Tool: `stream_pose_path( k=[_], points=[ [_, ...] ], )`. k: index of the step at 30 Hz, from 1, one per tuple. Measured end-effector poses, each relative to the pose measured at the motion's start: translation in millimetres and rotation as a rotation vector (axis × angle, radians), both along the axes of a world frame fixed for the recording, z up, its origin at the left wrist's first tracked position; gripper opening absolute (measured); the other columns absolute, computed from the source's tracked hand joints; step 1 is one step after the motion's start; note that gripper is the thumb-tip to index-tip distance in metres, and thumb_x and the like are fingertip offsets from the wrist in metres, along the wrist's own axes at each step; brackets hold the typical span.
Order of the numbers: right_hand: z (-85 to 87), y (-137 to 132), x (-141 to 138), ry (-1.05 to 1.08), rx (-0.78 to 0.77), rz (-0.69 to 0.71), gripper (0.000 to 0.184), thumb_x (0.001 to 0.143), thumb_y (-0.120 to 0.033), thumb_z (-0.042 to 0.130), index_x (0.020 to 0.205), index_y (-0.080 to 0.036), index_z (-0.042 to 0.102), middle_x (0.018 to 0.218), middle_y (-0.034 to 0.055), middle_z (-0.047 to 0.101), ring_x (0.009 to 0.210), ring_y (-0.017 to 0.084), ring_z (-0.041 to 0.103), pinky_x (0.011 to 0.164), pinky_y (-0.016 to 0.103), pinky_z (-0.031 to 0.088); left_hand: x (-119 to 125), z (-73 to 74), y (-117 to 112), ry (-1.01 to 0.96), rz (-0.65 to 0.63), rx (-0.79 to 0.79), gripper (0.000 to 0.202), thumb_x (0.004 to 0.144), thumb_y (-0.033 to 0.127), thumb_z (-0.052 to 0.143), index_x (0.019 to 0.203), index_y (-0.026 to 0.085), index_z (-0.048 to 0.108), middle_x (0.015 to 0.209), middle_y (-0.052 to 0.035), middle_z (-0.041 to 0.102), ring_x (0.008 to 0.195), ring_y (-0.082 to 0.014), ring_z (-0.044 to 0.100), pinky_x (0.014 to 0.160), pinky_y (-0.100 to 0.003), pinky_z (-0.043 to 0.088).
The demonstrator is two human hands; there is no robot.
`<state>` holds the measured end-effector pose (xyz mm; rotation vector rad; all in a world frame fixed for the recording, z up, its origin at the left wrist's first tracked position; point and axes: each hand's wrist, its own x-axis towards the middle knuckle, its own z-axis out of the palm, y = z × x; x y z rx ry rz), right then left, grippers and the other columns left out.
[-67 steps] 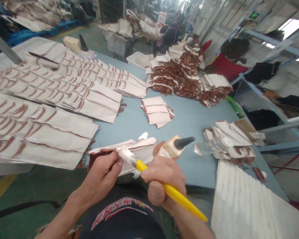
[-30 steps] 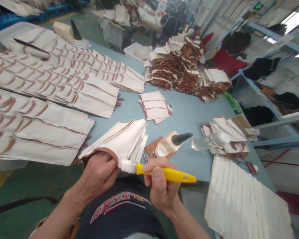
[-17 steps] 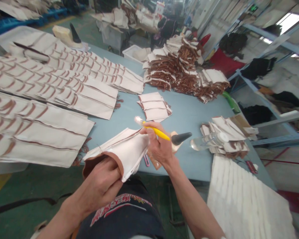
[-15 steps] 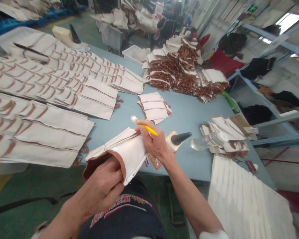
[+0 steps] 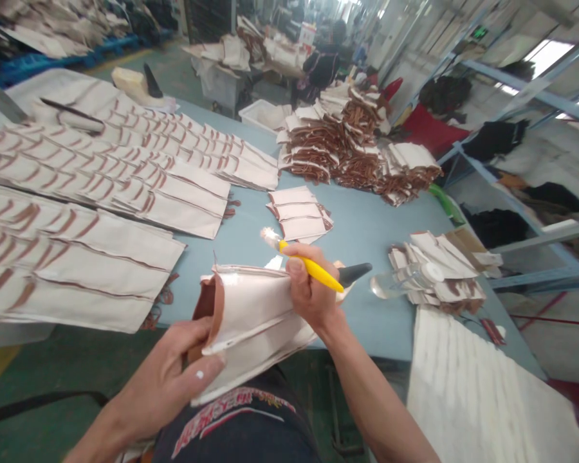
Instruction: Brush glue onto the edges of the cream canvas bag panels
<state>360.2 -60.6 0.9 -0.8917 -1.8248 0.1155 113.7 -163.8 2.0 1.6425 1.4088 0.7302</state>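
Observation:
My left hand [image 5: 168,376] grips the mouth of a tube-shaped sewn piece [image 5: 255,302], white outside with a brown inner side. Its fingers reach into the opening and the thumb presses the outer face. Between the thumb and fingers of my right hand [image 5: 313,292] is a brush [image 5: 318,271] with a yellow handle, its whitish bristle end pointing away to the upper left. That hand also rests on the far end of the piece, which lies tilted above my lap at the table edge. Its lower fingers are partly hidden.
Overlapping rows of white sewn pieces [image 5: 91,257] cover the table's left side. A small stack [image 5: 299,212] lies ahead, with a brown-and-white heap [image 5: 338,135] behind it. A black cone-shaped top [image 5: 356,274] and a clear bottle [image 5: 398,281] stand at right, near white strips [image 5: 482,392].
The piece has rolled and swung round, showing another white face. My left hand has come out of the opening to its rim. My right hand and brush have moved slightly right.

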Motion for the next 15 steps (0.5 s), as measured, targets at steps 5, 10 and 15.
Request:
stream_pose_path(
  k=[5, 10, 15],
  points=[
    [11.7, -9, 6, 0.004, 0.037, 0.014, 0.019, 0.113, -0.024, 0.052, 0.117, -0.024, 0.071, 0.089, 0.0017, 0.082, 0.064, 0.014, 0.074, 0.064, 0.026, 0.06, -5, 5.4, 24, -0.008, 0.077, 0.096, 0.042, 0.097, 0.062, 0.064, 0.095, 0.024, 0.081, 0.092, -0.0047, 0.086, 0.086, -0.0297, 0.08, 0.078, -0.031, 0.062],
    [13.0, -13, 9, 0.026, 0.046, 0.022, 0.02, 0.112, -0.025, 0.056, 0.117, -0.025, 0.076, 0.092, 0.003, 0.084, 0.073, 0.017, 0.08, 0.071, 0.027, 0.065, -13, 5.2, 28, 0.306, 0.29, 0.383, 0.04, 0.095, 0.055, 0.071, 0.123, 0.027, 0.077, 0.114, -0.0043, 0.088, 0.097, -0.0321, 0.082, 0.084, -0.035, 0.059],
    [9.2, -13, 11, 0.005, 0.087, 0.029, 0.02, 0.111, -0.022, 0.058, 0.119, -0.026, 0.075, 0.096, 0.0038, 0.087, 0.079, 0.018, 0.083, 0.075, 0.027, 0.066, -5, 16.5, 25, 0.208, 0.23, 0.33, 0.04, 0.097, 0.06, 0.066, 0.105, 0.024, 0.082, 0.095, -0.0046, 0.087, 0.084, -0.0295, 0.079, 0.078, -0.035, 0.059]
  ],
)
